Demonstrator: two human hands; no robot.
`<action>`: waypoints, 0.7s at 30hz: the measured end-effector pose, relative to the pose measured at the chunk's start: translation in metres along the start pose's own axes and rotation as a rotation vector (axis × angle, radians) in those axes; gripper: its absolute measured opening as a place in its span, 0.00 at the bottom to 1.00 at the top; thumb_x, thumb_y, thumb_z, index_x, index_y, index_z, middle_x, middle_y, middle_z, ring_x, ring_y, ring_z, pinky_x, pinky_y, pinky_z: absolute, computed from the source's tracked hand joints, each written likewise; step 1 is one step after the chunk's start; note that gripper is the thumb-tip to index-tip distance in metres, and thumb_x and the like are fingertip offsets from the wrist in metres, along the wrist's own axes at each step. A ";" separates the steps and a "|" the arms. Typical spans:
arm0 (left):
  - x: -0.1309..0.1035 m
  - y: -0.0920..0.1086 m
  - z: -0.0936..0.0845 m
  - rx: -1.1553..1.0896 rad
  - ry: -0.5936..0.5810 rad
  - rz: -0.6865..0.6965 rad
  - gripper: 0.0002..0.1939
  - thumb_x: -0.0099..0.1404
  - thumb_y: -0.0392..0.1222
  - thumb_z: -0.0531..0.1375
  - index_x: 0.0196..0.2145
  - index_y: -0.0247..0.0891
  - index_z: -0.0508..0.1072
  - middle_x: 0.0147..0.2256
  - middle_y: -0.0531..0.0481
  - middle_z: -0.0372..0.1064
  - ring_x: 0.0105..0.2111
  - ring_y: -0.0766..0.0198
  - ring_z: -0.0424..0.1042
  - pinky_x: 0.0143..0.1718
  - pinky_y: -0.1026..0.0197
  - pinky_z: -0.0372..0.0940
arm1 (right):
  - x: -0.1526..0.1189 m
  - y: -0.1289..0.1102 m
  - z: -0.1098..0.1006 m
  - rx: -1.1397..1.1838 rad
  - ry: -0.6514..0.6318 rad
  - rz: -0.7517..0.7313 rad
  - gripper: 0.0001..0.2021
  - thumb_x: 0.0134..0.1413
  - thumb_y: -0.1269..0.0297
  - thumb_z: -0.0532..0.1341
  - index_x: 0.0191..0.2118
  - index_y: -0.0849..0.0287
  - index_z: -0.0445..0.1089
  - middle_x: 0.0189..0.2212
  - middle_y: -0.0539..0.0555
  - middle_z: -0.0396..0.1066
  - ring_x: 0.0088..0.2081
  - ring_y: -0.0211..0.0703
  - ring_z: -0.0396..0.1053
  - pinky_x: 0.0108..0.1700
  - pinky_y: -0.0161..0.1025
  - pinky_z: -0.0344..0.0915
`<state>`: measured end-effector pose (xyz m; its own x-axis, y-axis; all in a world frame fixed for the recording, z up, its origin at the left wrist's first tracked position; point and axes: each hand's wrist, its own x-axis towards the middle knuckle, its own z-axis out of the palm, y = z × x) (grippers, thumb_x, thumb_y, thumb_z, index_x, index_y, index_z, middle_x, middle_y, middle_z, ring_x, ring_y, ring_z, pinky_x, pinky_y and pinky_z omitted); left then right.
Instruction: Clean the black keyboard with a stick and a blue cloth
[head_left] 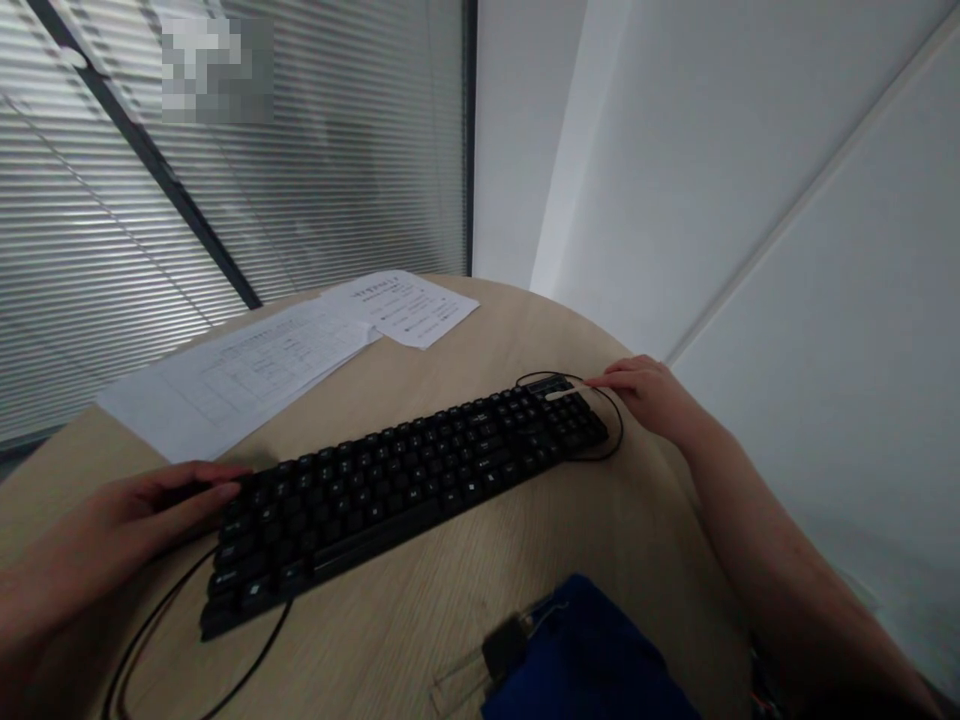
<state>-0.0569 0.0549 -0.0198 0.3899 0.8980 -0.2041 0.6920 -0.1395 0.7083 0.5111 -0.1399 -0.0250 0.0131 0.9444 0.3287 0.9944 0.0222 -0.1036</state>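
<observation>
A black keyboard [397, 480] lies at a slant across the round wooden table. My left hand [161, 505] grips its left end, with the thumb and fingers at the upper left corner. My right hand [645, 390] is closed on a thin stick with a white tip, a swab [559, 395], beyond the keyboard's right end. The swab's tip is over the keys near the upper right corner; whether it touches them cannot be made out. A black cable runs around the right end and also below the left end.
Printed papers [262, 365] lie on the table [525, 330] behind the keyboard. A blue cloth item [589, 660] and a clear object with a black part [504, 648] are at the near edge. Window blinds and a white wall stand behind.
</observation>
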 end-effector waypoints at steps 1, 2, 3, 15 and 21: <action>0.001 -0.002 0.000 -0.001 -0.007 0.007 0.17 0.56 0.71 0.60 0.40 0.70 0.79 0.38 0.70 0.80 0.41 0.54 0.80 0.52 0.45 0.70 | -0.001 0.003 0.000 0.011 -0.003 0.012 0.18 0.64 0.70 0.54 0.49 0.49 0.79 0.43 0.55 0.78 0.45 0.47 0.71 0.51 0.46 0.65; 0.001 -0.004 -0.001 0.000 -0.012 0.007 0.17 0.57 0.71 0.60 0.41 0.72 0.78 0.38 0.72 0.80 0.42 0.55 0.80 0.53 0.46 0.69 | -0.002 0.005 0.000 0.021 -0.007 0.019 0.18 0.64 0.70 0.54 0.49 0.49 0.79 0.43 0.55 0.78 0.45 0.47 0.71 0.51 0.46 0.66; 0.002 -0.006 -0.001 0.002 -0.012 0.004 0.16 0.57 0.71 0.59 0.41 0.74 0.77 0.38 0.73 0.80 0.42 0.56 0.80 0.54 0.45 0.69 | -0.003 0.008 0.000 0.030 -0.010 0.022 0.18 0.64 0.70 0.54 0.49 0.50 0.79 0.43 0.56 0.79 0.45 0.47 0.72 0.51 0.46 0.66; 0.000 0.001 0.000 -0.013 0.034 -0.008 0.21 0.52 0.71 0.63 0.35 0.58 0.80 0.37 0.63 0.81 0.41 0.52 0.80 0.54 0.45 0.69 | -0.014 0.037 0.000 -0.011 0.032 0.083 0.18 0.65 0.69 0.53 0.49 0.53 0.79 0.43 0.56 0.79 0.44 0.46 0.73 0.50 0.46 0.67; -0.006 0.020 0.004 0.010 0.100 -0.017 0.35 0.42 0.73 0.64 0.36 0.41 0.81 0.38 0.47 0.81 0.39 0.47 0.80 0.49 0.45 0.73 | -0.014 0.022 -0.005 0.055 0.224 0.131 0.18 0.65 0.66 0.52 0.50 0.55 0.78 0.42 0.59 0.78 0.44 0.48 0.74 0.49 0.46 0.69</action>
<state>-0.0427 0.0453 -0.0077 0.3154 0.9374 -0.1474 0.7047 -0.1273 0.6980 0.5334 -0.1542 -0.0273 0.1704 0.8444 0.5079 0.9756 -0.0721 -0.2075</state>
